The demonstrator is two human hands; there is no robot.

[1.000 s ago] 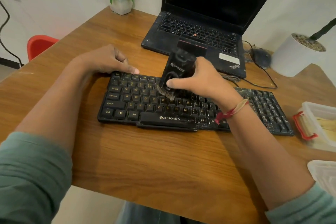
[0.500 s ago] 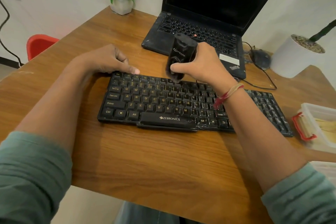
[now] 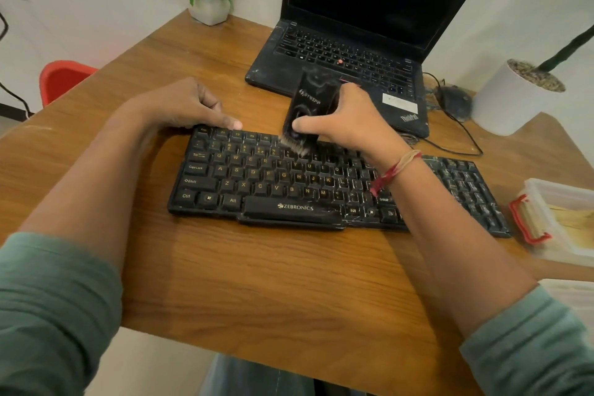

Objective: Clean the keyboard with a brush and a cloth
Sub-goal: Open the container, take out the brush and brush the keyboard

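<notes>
Head view: a black brush [image 3: 310, 106] is gripped in the right hand [image 3: 350, 125], with the thumb across its front face and the fingers wrapped behind. Directly below the grip, the bristles are set against the number row of the black keyboard [image 3: 257, 183], which lies flat on the wooden table [image 3: 273, 283]. Left of the grip, the left hand [image 3: 183, 106] is held with fingers curled, its thumb tip laid at the keyboard's far left corner. Just beyond the grip, an open laptop [image 3: 353, 51] is positioned.

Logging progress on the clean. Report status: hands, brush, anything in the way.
Left hand, fingers curled, thumb on keyboard's far left corner. Right hand grips brush, bristles on upper key rows. Laptop close behind; nothing blocking.
</notes>
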